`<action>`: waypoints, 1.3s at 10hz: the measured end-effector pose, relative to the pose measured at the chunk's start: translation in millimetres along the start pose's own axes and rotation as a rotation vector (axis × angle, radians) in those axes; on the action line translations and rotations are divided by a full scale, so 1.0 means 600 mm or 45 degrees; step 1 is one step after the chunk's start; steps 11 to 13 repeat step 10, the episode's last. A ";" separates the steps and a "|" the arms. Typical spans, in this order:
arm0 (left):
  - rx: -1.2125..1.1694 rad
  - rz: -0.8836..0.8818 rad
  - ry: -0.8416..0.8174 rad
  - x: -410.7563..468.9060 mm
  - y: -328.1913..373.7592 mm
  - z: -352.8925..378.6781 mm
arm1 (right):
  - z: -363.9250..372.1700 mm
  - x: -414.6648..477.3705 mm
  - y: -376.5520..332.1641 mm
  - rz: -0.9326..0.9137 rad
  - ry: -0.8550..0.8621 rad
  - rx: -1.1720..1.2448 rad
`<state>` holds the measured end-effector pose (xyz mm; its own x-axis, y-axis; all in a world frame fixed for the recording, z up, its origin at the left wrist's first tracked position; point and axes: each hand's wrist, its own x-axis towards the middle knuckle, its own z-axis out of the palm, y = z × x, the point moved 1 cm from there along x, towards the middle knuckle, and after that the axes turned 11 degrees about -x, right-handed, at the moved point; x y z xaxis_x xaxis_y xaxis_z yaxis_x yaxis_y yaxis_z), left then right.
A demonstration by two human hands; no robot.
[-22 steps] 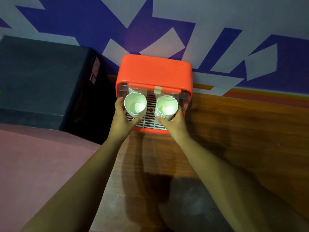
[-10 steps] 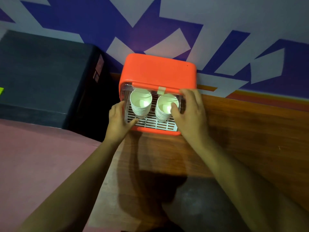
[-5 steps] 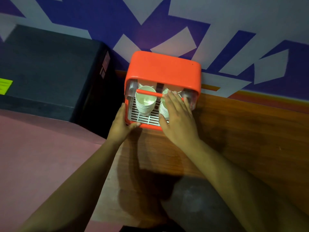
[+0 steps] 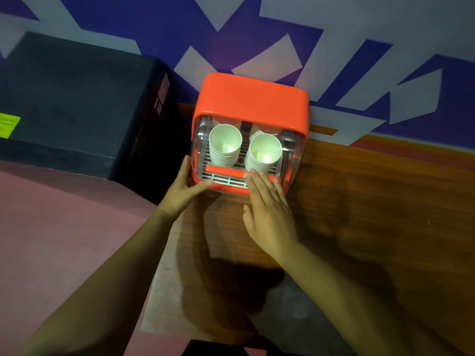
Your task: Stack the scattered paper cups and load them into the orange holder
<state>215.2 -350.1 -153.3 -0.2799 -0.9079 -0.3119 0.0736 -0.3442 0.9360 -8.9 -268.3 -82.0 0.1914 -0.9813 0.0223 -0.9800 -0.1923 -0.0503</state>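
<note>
On the wooden counter point(image 4: 359, 201) the right hand point(image 4: 270, 217) lies flat, its grip wide and holding nothing, fingertips point(image 4: 254, 173) pressing the orange bar point(image 4: 226, 170) at the clear cover's lower edge. Half a second ago that bar sat high across the cups; now it is down near the slotted tray point(image 4: 226, 179), so the cover looks almost shut. The left hand point(image 4: 182, 188) has stayed at the near-left corner of the orange holder point(image 4: 252, 101), loosely cupped against it, clasping nothing, steadying the box. Behind the cover point(image 4: 293, 147) both stacks stand upright side by side inside the holder: the left stack point(image 4: 225, 145) and the right stack point(image 4: 264, 152). No loose cups show on the counter, so the loading seems done and only seating the cover remains.
</note>
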 end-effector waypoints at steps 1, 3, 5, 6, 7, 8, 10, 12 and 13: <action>-0.150 -0.061 0.162 -0.014 0.017 0.002 | 0.020 -0.016 0.002 0.020 0.025 0.022; 0.200 0.109 0.111 -0.016 0.016 0.010 | 0.036 -0.014 0.011 0.346 0.125 0.121; 0.267 0.164 0.117 -0.014 0.002 0.007 | 0.046 -0.012 0.003 0.906 0.173 0.501; 0.263 0.145 0.149 -0.014 -0.003 0.006 | 0.050 -0.009 0.010 0.947 0.036 0.674; 0.285 0.103 0.134 -0.019 0.011 0.012 | 0.042 -0.010 0.024 0.911 -0.013 0.665; 0.343 0.046 0.220 -0.033 0.030 0.023 | 0.024 -0.018 0.041 0.861 -0.085 0.645; 0.555 -0.026 0.412 -0.101 0.104 0.040 | -0.072 -0.048 0.081 0.770 -0.212 0.495; 0.555 -0.026 0.412 -0.101 0.104 0.040 | -0.072 -0.048 0.081 0.770 -0.212 0.495; 0.555 -0.026 0.412 -0.101 0.104 0.040 | -0.072 -0.048 0.081 0.770 -0.212 0.495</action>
